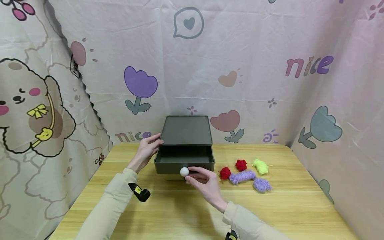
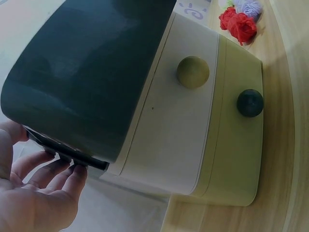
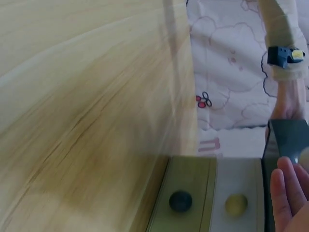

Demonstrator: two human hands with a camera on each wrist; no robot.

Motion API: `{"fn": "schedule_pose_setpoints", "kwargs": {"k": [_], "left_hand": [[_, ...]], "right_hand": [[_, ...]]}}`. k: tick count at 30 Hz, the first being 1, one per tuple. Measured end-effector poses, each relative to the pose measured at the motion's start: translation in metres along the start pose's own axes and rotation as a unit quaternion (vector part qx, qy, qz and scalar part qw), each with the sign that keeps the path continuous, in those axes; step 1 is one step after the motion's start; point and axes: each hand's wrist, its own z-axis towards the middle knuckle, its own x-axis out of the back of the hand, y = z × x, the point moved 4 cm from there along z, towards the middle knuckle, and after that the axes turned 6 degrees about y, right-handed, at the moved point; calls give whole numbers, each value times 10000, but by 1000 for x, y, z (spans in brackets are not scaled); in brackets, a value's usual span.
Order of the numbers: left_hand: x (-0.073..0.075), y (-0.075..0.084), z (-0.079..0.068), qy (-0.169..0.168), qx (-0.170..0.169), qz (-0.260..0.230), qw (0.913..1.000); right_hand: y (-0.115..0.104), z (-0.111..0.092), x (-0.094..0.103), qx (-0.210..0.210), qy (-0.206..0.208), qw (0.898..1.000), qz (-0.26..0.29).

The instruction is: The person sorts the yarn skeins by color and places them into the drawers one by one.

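A small cabinet with a dark grey-green top stands at the back of the table. Its dark top drawer is pulled out, and the visible inside looks bare. My right hand pinches the drawer's round white knob between thumb and fingers. My left hand rests on the cabinet's upper left side. In the left wrist view, my left fingertips touch the dark side. Below are a white drawer with a yellowish knob and a yellow-green drawer with a dark knob.
Right of the cabinet lie two red yarn balls, a lilac yarn skein, a smaller lilac yarn bundle and a neon yellow yarn bundle. A patterned curtain hangs behind the wooden table and along its sides.
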Motion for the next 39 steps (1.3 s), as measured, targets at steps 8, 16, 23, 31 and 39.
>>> {"fn": "schedule_pose_setpoints", "kwargs": {"k": [8,16,23,31,39], "left_hand": [[0,2,-1,4,-63,-15,10000],[-1,1,-1,22,-61,21,10000],[0,1,-1,37,-43,13,10000],[-1,1,-2,67,-44,-30,10000],[-1,1,-2,14,-37,-16,10000]], "right_hand": [[11,-4,39,545,-392,9971,-367],[6,-11,96,798,-441,9947,-474],[38,-9,171,975,56,9917,-835],[129,-2,291,418,1960,9620,-1855],[119,-7,326,-334,3172,9060,-2784]]}}
